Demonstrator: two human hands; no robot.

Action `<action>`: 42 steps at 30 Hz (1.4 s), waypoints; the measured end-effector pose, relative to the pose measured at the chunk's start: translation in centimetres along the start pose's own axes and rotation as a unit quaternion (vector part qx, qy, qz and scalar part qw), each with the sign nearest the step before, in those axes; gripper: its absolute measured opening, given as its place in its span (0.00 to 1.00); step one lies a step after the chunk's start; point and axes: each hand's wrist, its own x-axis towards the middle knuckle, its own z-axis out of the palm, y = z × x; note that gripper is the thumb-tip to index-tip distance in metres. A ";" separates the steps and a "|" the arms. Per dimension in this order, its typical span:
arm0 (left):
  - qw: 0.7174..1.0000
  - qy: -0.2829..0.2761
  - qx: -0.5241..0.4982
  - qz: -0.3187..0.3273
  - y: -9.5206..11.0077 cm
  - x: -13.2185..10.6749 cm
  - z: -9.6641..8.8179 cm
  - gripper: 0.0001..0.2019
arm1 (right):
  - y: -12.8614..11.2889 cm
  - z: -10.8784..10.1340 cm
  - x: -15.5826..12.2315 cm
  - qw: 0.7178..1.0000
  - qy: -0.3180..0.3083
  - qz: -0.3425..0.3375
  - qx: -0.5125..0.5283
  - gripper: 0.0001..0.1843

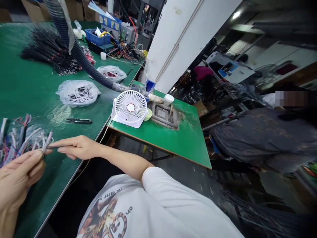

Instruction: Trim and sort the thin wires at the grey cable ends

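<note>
At the left edge, my left hand (21,178) is closed in a pinch around a cable (46,142) with a pale, frayed braided end. My right hand (79,147) reaches in from the right, its index finger and thumb nearly together at the cable's end. Something thin and dark shows between those fingertips, too small to make out. Behind my left hand lies a bundle of stripped cables (22,140) with pale, pink and blue strands. A pair of thread snips (79,121) rests on the green table just beyond my right hand.
A clear bag of small black and white parts (78,93) lies on the green table (32,89), near black wire bundles (52,49). A ribbed hose (84,59) runs past to a white fan (130,107) on a side table (158,142). Another person (267,138) is at the right.
</note>
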 end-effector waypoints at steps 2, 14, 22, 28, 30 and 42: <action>0.992 0.098 -0.028 -0.068 0.6 0.4 0.6 0.09 | -0.2 0.1 0.1 0.999 0.025 0.014 -0.013 0.22; 0.971 0.190 -0.066 -0.128 4.7 0.6 3.6 0.17 | 0.1 0.3 -0.6 0.997 0.068 -0.027 -0.032 0.21; 0.973 0.183 -0.068 -0.124 5.2 0.3 3.8 0.19 | 0.5 0.7 -0.6 0.997 0.077 -0.026 0.009 0.22; 0.974 0.196 -0.043 -0.103 4.5 0.3 3.8 0.17 | 0.1 1.0 -0.5 0.994 0.082 0.005 0.066 0.23; 0.974 0.204 -0.029 -0.091 4.3 0.3 3.8 0.17 | -0.1 1.0 -0.5 0.994 0.078 0.015 0.078 0.23; 0.972 0.198 -0.070 -0.107 4.9 0.4 3.8 0.19 | -0.2 1.1 -0.4 0.994 0.074 0.018 0.077 0.23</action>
